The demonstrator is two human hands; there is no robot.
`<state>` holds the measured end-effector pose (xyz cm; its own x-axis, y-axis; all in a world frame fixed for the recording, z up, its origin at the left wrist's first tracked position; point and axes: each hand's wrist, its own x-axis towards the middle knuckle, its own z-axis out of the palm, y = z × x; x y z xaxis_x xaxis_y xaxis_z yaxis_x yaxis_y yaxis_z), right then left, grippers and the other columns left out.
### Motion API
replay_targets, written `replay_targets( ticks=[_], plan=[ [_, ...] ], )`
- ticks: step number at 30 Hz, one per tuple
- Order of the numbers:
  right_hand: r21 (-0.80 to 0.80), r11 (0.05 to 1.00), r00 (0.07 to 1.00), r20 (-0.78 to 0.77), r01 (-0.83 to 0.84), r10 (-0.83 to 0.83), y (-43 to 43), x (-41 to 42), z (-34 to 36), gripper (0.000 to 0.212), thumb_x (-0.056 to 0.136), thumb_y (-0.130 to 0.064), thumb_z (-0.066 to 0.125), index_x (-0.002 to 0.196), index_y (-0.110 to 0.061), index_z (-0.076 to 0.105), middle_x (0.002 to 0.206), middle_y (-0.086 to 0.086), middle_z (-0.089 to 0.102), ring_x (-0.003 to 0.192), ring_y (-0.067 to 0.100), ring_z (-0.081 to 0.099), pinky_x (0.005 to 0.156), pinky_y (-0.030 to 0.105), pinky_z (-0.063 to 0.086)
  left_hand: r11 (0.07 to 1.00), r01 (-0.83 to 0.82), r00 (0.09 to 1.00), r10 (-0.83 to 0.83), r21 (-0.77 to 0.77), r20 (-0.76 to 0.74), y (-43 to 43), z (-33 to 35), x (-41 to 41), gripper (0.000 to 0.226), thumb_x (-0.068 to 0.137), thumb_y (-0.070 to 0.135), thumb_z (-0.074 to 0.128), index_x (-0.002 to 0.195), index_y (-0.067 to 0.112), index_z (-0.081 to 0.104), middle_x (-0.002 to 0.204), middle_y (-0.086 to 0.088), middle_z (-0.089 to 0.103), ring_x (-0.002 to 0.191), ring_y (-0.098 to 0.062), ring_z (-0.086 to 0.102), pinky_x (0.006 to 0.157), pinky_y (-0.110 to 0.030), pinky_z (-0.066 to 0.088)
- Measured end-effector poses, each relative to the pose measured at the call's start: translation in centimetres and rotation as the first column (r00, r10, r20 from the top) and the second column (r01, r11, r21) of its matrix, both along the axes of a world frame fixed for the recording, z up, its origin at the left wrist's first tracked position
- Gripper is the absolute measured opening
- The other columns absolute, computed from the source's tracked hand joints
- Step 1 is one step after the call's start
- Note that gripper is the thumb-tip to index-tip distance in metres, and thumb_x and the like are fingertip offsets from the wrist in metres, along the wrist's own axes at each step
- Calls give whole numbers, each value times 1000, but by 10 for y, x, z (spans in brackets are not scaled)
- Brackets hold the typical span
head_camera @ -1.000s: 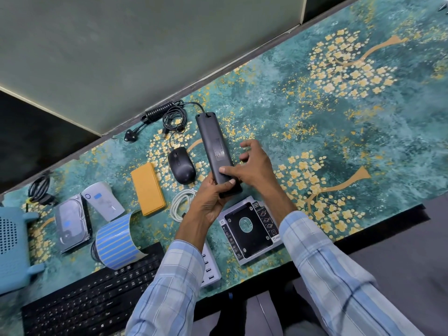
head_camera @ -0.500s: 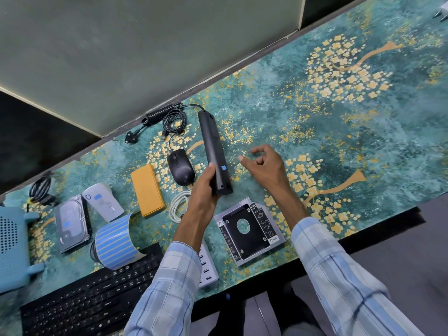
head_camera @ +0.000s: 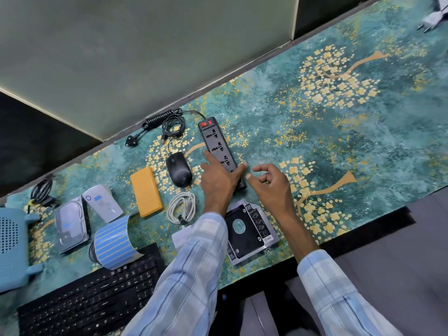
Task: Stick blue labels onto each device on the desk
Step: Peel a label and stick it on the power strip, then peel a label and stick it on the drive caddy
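Note:
A black power strip (head_camera: pixel 216 144) lies sockets-up on the patterned desk mat (head_camera: pixel 339 146). My left hand (head_camera: pixel 219 181) grips its near end, thumb on the right side and a finger on the left. Beside it to the right, my right hand (head_camera: pixel 269 184) hovers with curled, parted fingers and holds nothing. A roll of blue labels (head_camera: pixel 114 241) stands at the front left. A silver hard drive (head_camera: pixel 70 223) and a white device (head_camera: pixel 103 202) each carry a blue label. A black mouse (head_camera: pixel 179 169), an orange power bank (head_camera: pixel 146 191) and a drive caddy (head_camera: pixel 249 229) lie close by.
A black keyboard (head_camera: pixel 92 299) lies at the front edge and a blue router (head_camera: pixel 12 241) at the far left. A coiled white cable (head_camera: pixel 181 207) rests near the mouse, with black cables (head_camera: pixel 167 122) along the back wall. A white plug (head_camera: pixel 431 19) lies far right.
My left hand has rolled the power strip from its side to sockets-up and laid it flat. My right hand, off the strip since half a second ago, has moved back beside it.

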<state>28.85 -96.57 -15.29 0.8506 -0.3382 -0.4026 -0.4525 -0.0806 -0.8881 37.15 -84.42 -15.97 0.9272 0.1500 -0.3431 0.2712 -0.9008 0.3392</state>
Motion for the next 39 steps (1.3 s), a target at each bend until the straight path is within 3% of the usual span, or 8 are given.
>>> replay_targets(
  ticks=[10,13,16,21,25,29,34,39],
  plan=[
    [32,999,997,69,23,-26,48,-19,22,17,94,-31,71,108,-22,67,77,3,71,61,8,61,61,26,51,979,83,989,-57,-188,139,58,18,-38,92,91,76,47,158,17,23,144,-16,54,112,-31,64,85,-41,53],
    [26,999,997,63,-35,34,83,-28,22,12,92,-30,72,102,-25,69,72,-2,67,61,9,58,64,32,49,962,76,971,-12,-261,237,98,34,-69,65,98,59,55,149,22,38,118,-7,60,99,-21,61,72,-29,39],
    [55,990,991,40,-128,126,128,-42,21,7,91,-28,72,96,-24,71,72,-4,65,58,6,55,58,27,45,959,-33,967,102,-282,235,151,44,-98,68,98,48,62,156,25,35,107,0,58,93,-17,56,74,-29,37],
    [-1,944,943,26,-331,331,210,-54,26,13,93,-23,70,103,-19,77,91,-7,73,84,5,66,72,18,49,937,-180,933,260,-300,251,250,50,-131,61,90,33,66,148,29,46,102,4,59,68,-22,55,68,-37,48],
    [-80,871,875,-36,-485,483,260,-61,22,31,97,-29,68,125,-16,72,117,0,73,106,16,66,96,28,51,915,-264,892,352,-307,284,316,51,-155,50,89,23,67,137,26,55,103,2,59,65,-22,54,73,-44,54],
    [-200,844,866,-66,-499,496,293,-62,15,38,97,-26,70,131,-10,66,119,8,66,97,18,60,93,30,51,923,-231,896,325,-308,301,352,49,-165,48,88,25,70,132,31,51,117,2,58,72,-23,65,74,-49,59],
    [-312,844,897,-73,-436,437,308,-64,5,20,93,-24,74,88,-6,66,94,8,59,77,20,52,74,25,36,944,-102,913,214,-314,347,361,45,-170,48,88,20,74,131,25,53,130,4,53,73,-7,65,77,-42,60],
    [-75,932,934,2,-355,357,308,-62,1,17,89,-22,80,80,-7,76,74,3,73,68,14,65,66,26,51,968,125,906,-21,-218,424,345,44,-173,24,87,25,75,110,27,68,122,5,52,72,-8,60,68,-36,56]
  ],
)
